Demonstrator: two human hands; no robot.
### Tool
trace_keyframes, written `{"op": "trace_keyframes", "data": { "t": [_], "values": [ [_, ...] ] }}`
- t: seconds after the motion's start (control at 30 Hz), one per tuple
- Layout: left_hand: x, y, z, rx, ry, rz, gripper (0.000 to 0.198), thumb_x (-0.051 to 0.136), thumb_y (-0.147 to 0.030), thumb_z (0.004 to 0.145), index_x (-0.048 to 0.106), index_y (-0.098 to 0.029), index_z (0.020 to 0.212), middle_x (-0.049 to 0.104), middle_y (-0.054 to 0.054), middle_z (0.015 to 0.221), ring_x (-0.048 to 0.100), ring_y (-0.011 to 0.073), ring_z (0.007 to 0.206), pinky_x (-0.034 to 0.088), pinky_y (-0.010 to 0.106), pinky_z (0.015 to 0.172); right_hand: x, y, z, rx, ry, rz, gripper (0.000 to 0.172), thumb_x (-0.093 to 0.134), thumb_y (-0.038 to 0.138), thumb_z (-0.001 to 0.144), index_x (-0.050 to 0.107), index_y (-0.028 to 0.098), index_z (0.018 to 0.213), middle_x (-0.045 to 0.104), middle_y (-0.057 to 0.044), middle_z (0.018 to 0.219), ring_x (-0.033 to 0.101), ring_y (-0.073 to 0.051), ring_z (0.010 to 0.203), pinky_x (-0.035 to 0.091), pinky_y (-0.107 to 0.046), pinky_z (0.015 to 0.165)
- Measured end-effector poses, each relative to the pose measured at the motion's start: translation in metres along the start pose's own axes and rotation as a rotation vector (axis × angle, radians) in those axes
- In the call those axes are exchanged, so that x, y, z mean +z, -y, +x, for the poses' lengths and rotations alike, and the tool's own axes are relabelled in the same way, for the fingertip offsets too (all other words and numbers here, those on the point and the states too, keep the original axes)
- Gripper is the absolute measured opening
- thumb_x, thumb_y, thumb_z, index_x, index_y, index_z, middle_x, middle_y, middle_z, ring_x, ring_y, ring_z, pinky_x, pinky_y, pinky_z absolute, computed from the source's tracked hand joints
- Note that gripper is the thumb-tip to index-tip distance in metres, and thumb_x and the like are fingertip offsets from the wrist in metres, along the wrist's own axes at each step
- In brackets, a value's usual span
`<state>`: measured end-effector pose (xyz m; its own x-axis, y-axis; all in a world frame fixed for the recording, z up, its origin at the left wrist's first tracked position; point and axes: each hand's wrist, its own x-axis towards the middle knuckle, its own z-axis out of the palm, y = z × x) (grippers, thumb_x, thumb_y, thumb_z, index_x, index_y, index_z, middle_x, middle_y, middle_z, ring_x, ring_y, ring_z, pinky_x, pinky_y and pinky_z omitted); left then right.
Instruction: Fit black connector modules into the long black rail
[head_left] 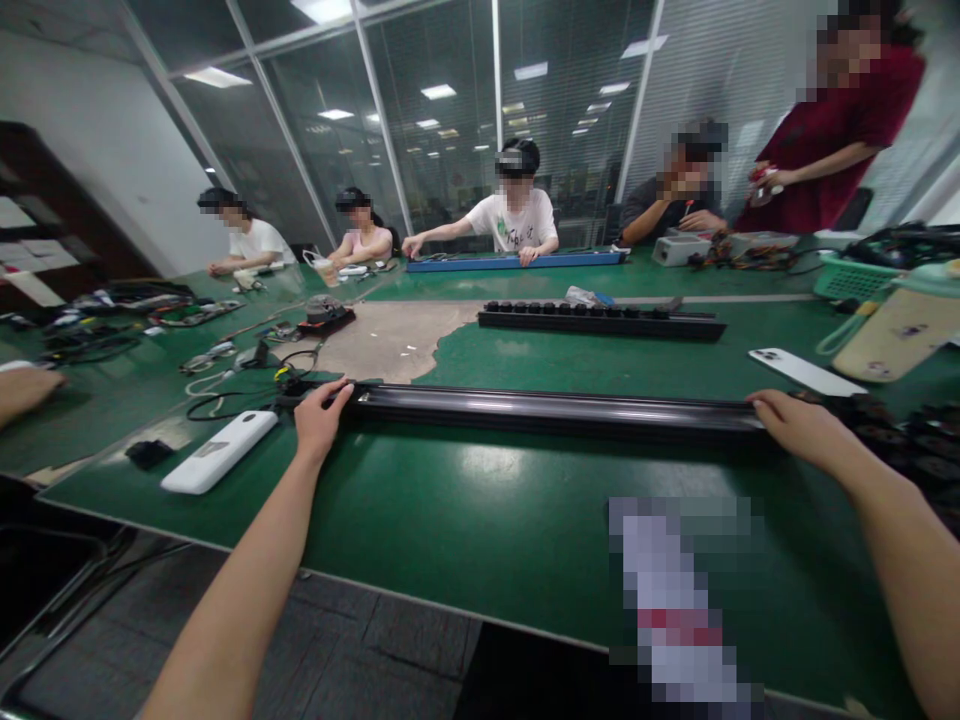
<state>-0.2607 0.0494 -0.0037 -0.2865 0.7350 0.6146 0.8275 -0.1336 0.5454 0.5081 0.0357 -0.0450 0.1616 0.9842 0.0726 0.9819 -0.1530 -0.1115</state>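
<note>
Long black bar [555,408] spans between both hands on green worktop [420,520]; left hand [321,422] pinching its left end, right hand [806,432] touching right end, can't tell if pinching.

- Three o'clock: black bar's [555,405] end partly hidden by the right hand [810,435]; yellow cup [896,335] cut by the edge.
- Four to five: pixelated object [675,600], unidentifiable.
- Nine: co-worker's hand [26,392], cut off.
- Two: standing person's [832,150] head, blurred.
</note>
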Motion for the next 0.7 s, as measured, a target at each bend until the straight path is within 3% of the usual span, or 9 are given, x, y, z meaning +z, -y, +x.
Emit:
{"op": "trace_keyframes", "data": {
  "t": [0.7],
  "values": [
    [0.0026, 0.0014, 0.0004, 0.000, -0.005, 0.024, 0.043, 0.058, -0.052, 0.087, 0.074, -0.022, 0.114, 0.073, 0.008, 0.117, 0.066, 0.0252, 0.109, 0.046, 0.040, 0.104, -0.0072, 0.0091, -0.0051, -0.013, -0.007, -0.039, 0.050, 0.024, 0.037, 0.097, 0.058, 0.014, 0.125, 0.072, -0.019, 0.111, 0.070, -0.032, 0.097, 0.050, -0.041, 0.089]
  ]
}}
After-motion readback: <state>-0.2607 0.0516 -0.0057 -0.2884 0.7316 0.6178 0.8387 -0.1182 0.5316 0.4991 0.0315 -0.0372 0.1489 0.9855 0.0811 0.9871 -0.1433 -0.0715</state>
